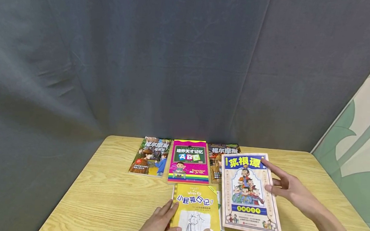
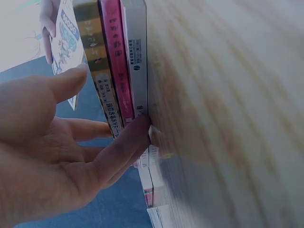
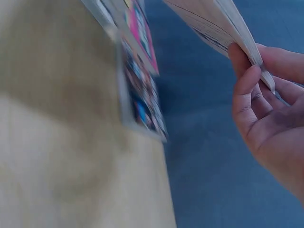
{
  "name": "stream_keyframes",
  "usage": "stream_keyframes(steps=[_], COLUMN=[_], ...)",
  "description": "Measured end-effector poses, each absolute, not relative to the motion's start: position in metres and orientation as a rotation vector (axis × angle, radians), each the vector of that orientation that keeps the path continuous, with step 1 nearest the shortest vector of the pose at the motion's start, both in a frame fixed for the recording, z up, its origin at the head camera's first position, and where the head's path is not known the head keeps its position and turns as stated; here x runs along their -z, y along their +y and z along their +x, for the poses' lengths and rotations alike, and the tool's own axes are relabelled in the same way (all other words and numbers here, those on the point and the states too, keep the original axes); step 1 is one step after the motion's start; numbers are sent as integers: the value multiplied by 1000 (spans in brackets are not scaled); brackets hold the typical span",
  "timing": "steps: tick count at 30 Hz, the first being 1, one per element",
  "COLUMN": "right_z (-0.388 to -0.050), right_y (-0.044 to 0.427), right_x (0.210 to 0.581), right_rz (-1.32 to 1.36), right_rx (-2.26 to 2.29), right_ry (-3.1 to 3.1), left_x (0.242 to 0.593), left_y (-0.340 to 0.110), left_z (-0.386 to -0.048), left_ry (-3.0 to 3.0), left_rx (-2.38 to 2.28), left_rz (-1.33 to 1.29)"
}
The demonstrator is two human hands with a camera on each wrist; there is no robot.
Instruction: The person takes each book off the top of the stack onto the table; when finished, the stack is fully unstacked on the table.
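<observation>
My right hand (image 1: pixel 295 191) pinches a pale book with a blue title band (image 1: pixel 227 205) by its right edge, thumb on the cover. The book is raised and tilted, and its page edges (image 3: pixel 247 40) show in the right wrist view. At the front, my left hand (image 1: pixel 159 221) rests against the left side of a book stack, its thumb at the cover of the yellow comic-diary book (image 1: pixel 196 201) on top. Below that book, the left wrist view shows a pink spine (image 2: pixel 115 52) and a grey-white spine (image 2: pixel 137 42). The left fingers touch the spines.
Behind the stack lie a pink ABC book (image 1: pixel 189 161) and a detective book (image 1: pixel 151 156) to its left. Another detective book (image 1: pixel 215 159) is partly hidden by the held book. The wooden table (image 1: pixel 106 188) ends at a dark curtain (image 1: pixel 175 66).
</observation>
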State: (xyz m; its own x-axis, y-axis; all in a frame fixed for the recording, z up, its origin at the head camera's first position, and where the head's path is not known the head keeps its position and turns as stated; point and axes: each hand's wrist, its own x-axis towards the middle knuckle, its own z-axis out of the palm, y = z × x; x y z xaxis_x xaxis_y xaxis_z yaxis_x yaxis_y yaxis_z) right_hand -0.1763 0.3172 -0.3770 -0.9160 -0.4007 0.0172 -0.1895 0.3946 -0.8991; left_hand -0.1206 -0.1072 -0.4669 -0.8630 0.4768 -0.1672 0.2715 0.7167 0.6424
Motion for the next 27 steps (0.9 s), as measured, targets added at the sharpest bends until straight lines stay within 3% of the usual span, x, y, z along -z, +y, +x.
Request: stream_keyframes(steps=[10, 27], right_z=[-195, -233], right_y=[374, 408], right_x=[367, 382], right_rz=[-546, -512], right_rx=[1346, 1231], right_ry=[2689, 2609], left_x=[467, 467], left_y=[-109, -107], left_z=[-119, -121], left_ry=[2624, 2621], left_rx=[-900, -898], left_rz=[602, 566])
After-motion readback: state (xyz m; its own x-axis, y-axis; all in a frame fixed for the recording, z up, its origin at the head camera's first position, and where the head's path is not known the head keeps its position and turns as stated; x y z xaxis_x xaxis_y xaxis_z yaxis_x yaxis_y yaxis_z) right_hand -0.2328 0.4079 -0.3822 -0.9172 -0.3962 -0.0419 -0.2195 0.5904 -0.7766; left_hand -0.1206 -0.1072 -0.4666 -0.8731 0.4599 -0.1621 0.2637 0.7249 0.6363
